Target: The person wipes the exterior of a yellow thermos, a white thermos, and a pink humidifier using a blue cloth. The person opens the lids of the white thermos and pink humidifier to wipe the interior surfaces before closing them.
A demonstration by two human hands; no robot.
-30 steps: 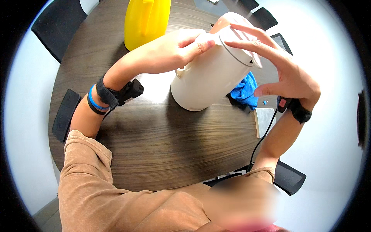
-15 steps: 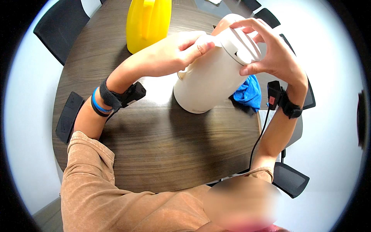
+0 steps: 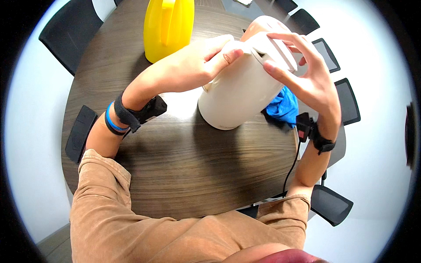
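A white thermos jug point(image 3: 239, 94) stands on the wooden table, its top toward the upper right of the view. My left hand point(image 3: 210, 61) is closed round its upper left side, where the handle seems to be, with the thumb near the rim. The fingers' far side is hidden. My right hand point(image 3: 307, 70) grips the white lid point(image 3: 274, 50) on top, thumb on the near edge and fingers over the far one. A dark gap shows at the lid's edge near my thumb. Whether the lid is loose, I cannot tell.
A yellow jug point(image 3: 169, 33) stands at the far left. Behind the white jug is a pale pink rounded object point(image 3: 263, 24), and a blue cloth point(image 3: 283, 107) lies to its right. Black chairs point(image 3: 70, 35) surround the wooden table point(image 3: 175, 175). A cable point(image 3: 290, 164) hangs by my right forearm.
The lid has turned on the jug, and my right hand has turned with it, its thumb moving left and up and its wrist shifting left and down. My left hand has stayed almost still.
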